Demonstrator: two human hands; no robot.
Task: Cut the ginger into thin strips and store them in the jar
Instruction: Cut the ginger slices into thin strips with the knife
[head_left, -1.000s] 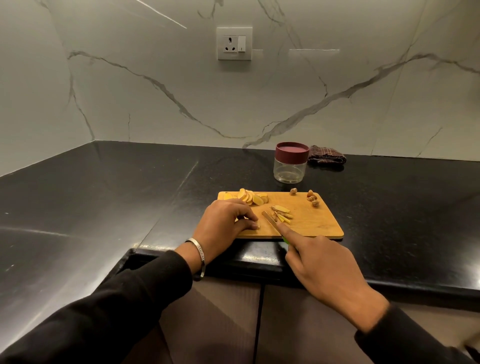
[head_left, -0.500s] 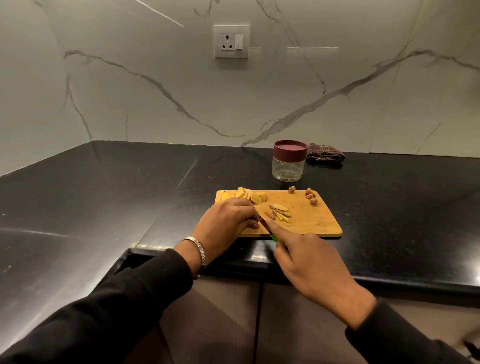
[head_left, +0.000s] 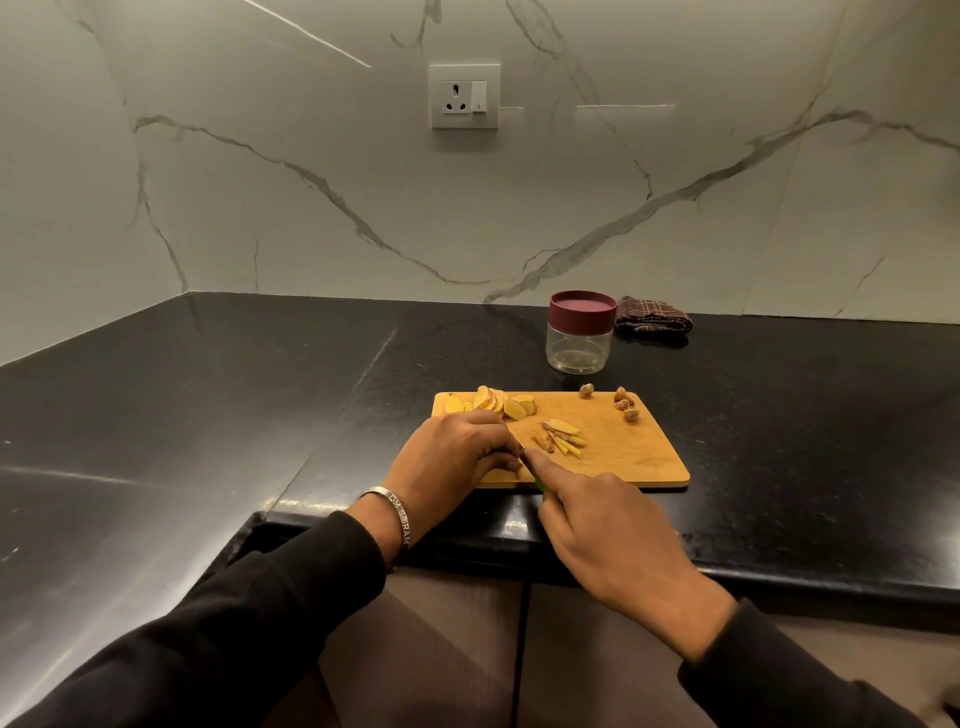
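A wooden cutting board (head_left: 634, 457) lies at the counter's front edge. Ginger slices (head_left: 498, 402) are fanned along its far left edge, and thin ginger strips (head_left: 563, 439) lie near the middle. My left hand (head_left: 452, 457) has its fingers curled down over a ginger piece that is hidden beneath them. My right hand (head_left: 608, 530) grips a green-handled knife (head_left: 540, 485), index finger stretched along its top; the blade is almost wholly hidden between the two hands. A clear jar (head_left: 579, 340) with a maroon lid stands closed behind the board.
Brown ginger trimmings (head_left: 623, 404) sit at the board's far right corner. A dark checked cloth (head_left: 652, 314) lies against the marble wall beside the jar. The black counter (head_left: 260, 395) runs into a corner on the left. A wall socket (head_left: 464, 97) is above.
My right hand and the knife have moved left, closing against my left hand's fingertips. The blade that showed a second ago is now hidden between the hands.
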